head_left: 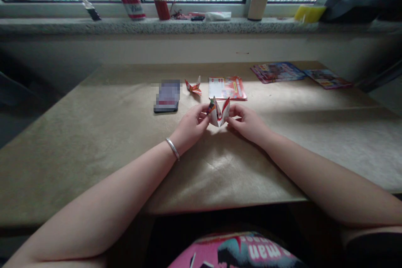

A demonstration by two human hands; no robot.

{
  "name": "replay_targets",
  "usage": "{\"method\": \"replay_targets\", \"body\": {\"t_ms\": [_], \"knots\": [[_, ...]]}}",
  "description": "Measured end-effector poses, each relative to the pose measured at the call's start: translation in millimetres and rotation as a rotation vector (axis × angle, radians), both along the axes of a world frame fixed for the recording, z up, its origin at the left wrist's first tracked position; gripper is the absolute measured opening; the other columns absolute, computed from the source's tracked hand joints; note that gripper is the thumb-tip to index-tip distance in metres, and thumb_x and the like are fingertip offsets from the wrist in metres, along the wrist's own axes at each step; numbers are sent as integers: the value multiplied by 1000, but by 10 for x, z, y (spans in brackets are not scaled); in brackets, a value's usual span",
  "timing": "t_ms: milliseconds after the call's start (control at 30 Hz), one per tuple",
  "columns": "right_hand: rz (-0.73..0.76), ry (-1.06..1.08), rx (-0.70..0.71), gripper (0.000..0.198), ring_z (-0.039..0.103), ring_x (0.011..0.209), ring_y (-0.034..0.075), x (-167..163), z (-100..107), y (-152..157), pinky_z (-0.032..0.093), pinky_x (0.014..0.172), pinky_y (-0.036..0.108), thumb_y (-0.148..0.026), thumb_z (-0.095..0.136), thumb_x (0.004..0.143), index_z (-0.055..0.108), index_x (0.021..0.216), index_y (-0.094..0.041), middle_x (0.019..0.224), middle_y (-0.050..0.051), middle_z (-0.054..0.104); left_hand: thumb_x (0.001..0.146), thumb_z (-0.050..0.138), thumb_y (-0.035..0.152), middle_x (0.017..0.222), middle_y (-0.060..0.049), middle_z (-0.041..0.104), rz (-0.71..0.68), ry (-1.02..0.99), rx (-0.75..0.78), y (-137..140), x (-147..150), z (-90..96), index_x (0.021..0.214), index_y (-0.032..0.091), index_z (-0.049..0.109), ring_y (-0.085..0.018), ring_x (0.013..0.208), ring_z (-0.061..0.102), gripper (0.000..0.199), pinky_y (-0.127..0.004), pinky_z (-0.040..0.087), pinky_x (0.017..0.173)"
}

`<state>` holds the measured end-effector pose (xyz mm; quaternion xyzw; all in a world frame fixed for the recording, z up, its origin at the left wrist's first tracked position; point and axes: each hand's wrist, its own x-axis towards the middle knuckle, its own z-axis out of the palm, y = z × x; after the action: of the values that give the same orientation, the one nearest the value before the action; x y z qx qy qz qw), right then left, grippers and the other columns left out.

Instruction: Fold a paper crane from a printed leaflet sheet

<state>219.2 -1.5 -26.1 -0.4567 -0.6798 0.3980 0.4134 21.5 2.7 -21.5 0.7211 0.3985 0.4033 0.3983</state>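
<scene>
A folded paper piece [219, 113], white with red and dark printing, stands between my hands just above the table, its two pointed flaps spread upward in a V. My left hand [195, 122] pinches its left side between thumb and fingers. On the right side, my right hand [245, 120] grips the paper the same way. Beyond them lies a stack of red and white printed sheets [228, 88]. A small folded paper crane [194, 86], red and white, sits to the left of that stack.
A phone [167, 96] with a blurred screen lies left of the crane. Printed booklets [278, 72] and another pile [328, 78] rest at the back right of the table [103, 146]. On the windowsill [125, 27] stand a can [131, 2] and a red bottle [162, 7].
</scene>
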Motion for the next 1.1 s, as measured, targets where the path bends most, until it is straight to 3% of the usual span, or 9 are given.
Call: {"method": "replay_targets", "body": {"t_ms": [100,233,567,800,1100], "knots": [[33,83,-50,23,66,79,17,-11,-21,18,55,73,32,-34,70,76,60,91,-20,88,4,69,84,66,32,95,-8,68,-50,-174,-172,4,-3,-14,110,14,53,-16,81,68,34,-30,55,76],[66,226,-178,31,66,78,15,-15,-57,42,56,69,30,-41,73,73,58,92,-22,88,2,69,77,76,37,99,-8,68,-86,-267,-266,-4,-19,-15,108,14,54,-18,87,69,45,-34,55,83],[108,354,-277,42,67,78,14,-29,-31,21,57,69,29,-47,80,67,60,94,-22,93,3,70,72,80,39,104,-6,64,-68,-311,-351,-28,-4,11,107,15,59,-13,79,66,48,-25,56,69],[118,395,-336,41,66,78,14,-34,-15,10,55,69,28,-38,81,65,61,96,-21,92,2,71,70,81,39,96,-4,65,-64,-347,-416,-45,3,41,106,14,60,-12,77,64,48,-24,55,68],[123,466,-358,41,64,71,10,-69,18,-12,52,61,21,-37,84,63,60,91,-19,87,0,69,62,86,31,105,-8,66,-110,-385,-494,-23,15,2,109,14,60,-13,78,65,56,-26,53,70]]}}
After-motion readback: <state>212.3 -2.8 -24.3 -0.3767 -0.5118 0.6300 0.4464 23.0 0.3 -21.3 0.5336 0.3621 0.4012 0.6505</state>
